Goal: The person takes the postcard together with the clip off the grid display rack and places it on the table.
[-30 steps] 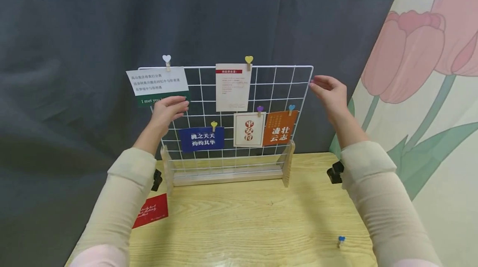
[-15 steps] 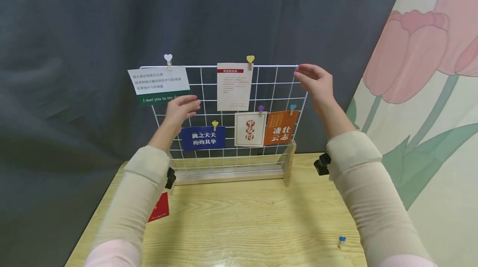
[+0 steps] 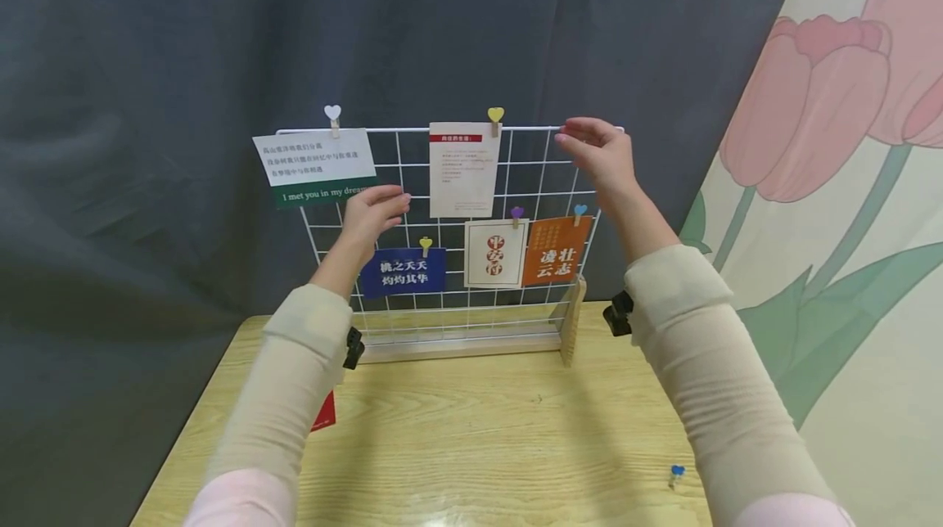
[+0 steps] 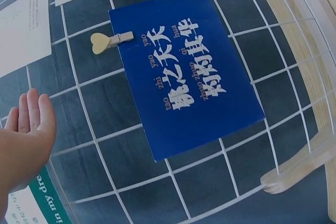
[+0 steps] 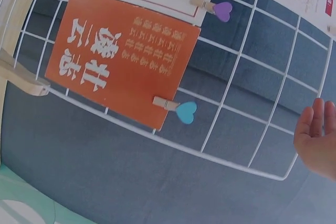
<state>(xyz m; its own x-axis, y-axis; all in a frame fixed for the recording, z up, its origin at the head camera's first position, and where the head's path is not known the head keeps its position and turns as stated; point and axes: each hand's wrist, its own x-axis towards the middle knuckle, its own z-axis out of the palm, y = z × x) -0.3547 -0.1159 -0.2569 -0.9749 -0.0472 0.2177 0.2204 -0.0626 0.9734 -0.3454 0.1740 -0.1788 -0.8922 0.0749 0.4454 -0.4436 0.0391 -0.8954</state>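
A white wire grid panel point(image 3: 530, 162) stands upright with several cards clipped to it. My left hand point(image 3: 366, 218) hovers in front of it, fingers extended and holding nothing, beside the white-and-green card point(image 3: 313, 157) and above the blue card point(image 3: 403, 272). Near the grid's top right corner is my right hand point(image 3: 602, 157), fingers loosely extended, nothing visible in them; whether it touches the wire I cannot tell. Below it hangs the orange card point(image 3: 556, 253) on a light-blue heart clothespin point(image 5: 178, 109). A white card with a red band point(image 3: 462, 175) hangs between the hands.
A wooden base point(image 3: 464, 347) supports the grid on a wooden table point(image 3: 479, 445). A loose blue heart clothespin point(image 3: 676, 472) is at the table's right. A red card point(image 3: 326, 412) lies partly hidden behind the left sleeve. A dark curtain point(image 3: 442, 28) hangs behind.
My right hand has moved left from outside the grid's right edge to before its top right corner. My left hand has shifted right, uncovering more of the green strip. The cards stay clipped.
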